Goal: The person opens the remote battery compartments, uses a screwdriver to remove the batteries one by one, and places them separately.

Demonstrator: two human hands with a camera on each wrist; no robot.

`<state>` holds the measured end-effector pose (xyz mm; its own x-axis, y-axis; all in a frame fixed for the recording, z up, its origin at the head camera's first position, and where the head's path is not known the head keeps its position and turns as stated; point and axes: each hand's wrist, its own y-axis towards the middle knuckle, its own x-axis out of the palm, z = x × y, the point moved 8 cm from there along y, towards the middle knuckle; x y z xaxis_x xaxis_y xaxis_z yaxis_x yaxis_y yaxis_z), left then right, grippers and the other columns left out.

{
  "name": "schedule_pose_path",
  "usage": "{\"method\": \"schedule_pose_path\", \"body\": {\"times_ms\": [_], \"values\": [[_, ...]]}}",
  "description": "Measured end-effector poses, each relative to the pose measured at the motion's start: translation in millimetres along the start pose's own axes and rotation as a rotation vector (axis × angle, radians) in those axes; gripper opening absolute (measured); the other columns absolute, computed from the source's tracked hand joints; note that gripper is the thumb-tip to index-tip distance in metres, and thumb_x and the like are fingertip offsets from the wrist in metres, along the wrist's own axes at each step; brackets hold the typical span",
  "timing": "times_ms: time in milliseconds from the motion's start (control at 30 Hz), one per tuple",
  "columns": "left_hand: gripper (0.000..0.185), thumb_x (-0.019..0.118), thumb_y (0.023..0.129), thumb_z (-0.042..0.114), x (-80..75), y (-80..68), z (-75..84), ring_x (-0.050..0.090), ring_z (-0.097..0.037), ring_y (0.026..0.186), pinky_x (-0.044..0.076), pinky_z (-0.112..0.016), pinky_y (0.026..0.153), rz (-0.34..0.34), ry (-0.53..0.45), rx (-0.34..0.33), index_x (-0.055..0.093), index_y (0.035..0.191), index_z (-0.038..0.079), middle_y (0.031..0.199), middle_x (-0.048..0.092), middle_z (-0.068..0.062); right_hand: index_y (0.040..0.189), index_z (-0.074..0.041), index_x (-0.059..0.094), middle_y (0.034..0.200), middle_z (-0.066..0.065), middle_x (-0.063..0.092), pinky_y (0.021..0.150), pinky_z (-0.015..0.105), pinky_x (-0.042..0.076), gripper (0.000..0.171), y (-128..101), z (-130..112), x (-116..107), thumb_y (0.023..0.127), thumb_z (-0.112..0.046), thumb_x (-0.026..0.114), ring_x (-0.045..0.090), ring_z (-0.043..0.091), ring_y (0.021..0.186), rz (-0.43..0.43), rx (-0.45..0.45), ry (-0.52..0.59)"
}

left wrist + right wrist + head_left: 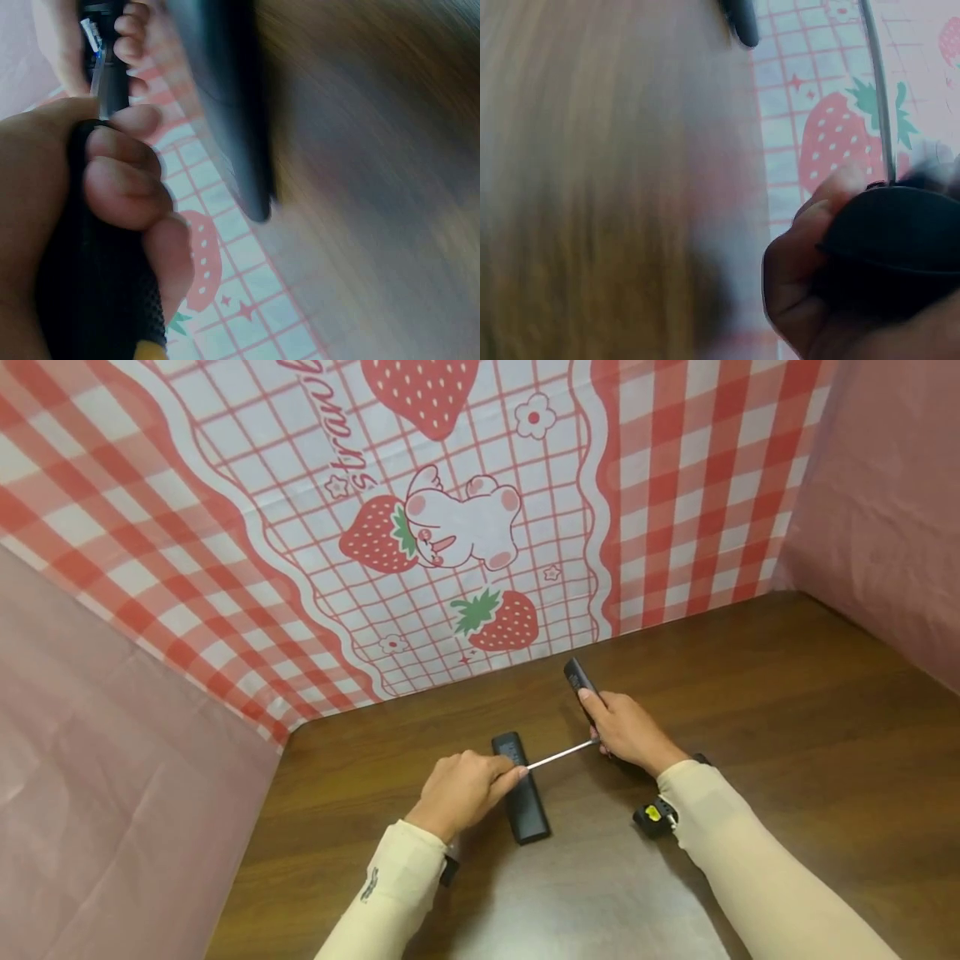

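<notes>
The right hand (626, 731) covers most of what it grips, perhaps a black handle (900, 240), blurred in the right wrist view. The tabletop (592, 187) there is a smear. The remote (225, 97) runs off the frame's top.

A dark wooden table (787, 710) stands against a red-checked strawberry backdrop (465, 510).

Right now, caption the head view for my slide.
Left hand pinches a metal rod; right hand grips its black handle.
</notes>
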<state>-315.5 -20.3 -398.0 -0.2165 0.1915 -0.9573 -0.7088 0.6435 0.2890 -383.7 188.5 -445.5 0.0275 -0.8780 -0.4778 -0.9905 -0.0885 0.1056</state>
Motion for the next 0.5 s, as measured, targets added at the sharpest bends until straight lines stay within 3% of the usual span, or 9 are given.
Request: {"method": "schedule_pose_path", "body": {"times_ms": [500], "values": [[0.037,0.053,0.103,0.046,10.3,7.0,3.0,0.051,-0.006,0.053,0.043,-0.032,0.050,-0.044,-0.036,-0.050,0.062,0.073,0.026,0.060,0.055,0.011,0.090,0.006,0.058,0.066,0.006,0.062,0.051,0.035,0.047,0.056,-2,11,-6,0.109,-0.043,0.035,0.059,0.018,0.051,0.002,0.049,0.006]]}}
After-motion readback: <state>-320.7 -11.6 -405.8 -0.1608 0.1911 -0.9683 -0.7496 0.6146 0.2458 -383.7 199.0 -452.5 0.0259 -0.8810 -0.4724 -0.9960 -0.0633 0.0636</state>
